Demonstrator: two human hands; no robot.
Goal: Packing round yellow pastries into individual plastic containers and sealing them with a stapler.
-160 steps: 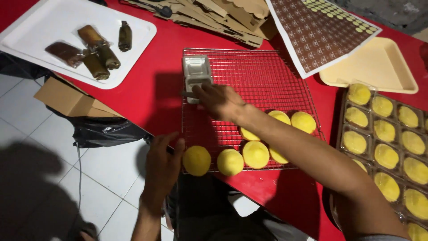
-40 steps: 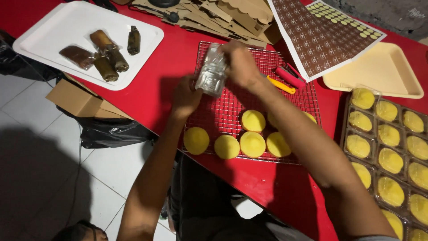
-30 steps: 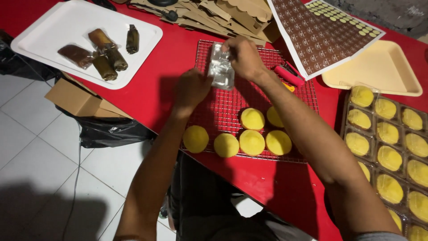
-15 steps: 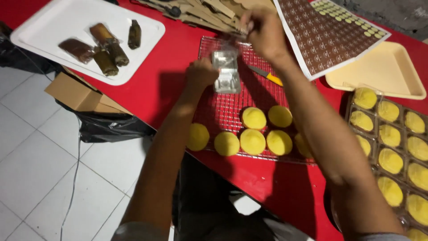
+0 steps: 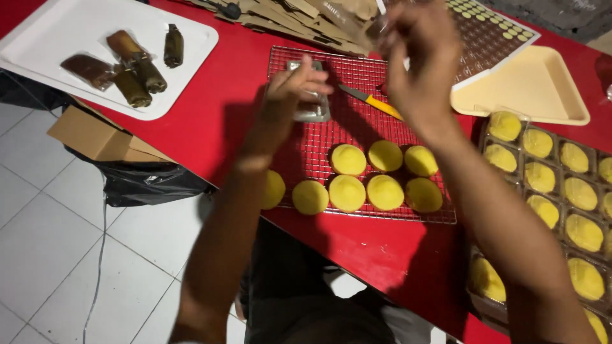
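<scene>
- Left hand (image 5: 290, 89): forearm reaches straight forward, back of the hand up, fingers curled downward with the fingertips gathered in a pinching grip.
- Right hand (image 5: 417, 57): raised higher, forearm angled in from the right, wrist bent, fingers pinched together near the top.

- Clear plastic packs (image 5: 311, 105) on the wire rack, under the left hand (image 5: 294, 89).
- Clear-wrapped brown rolls (image 5: 131, 67) on the white tray (image 5: 57, 25).
- Flat brown cardboard boxes (image 5: 299, 19) at the table's far edge.
</scene>
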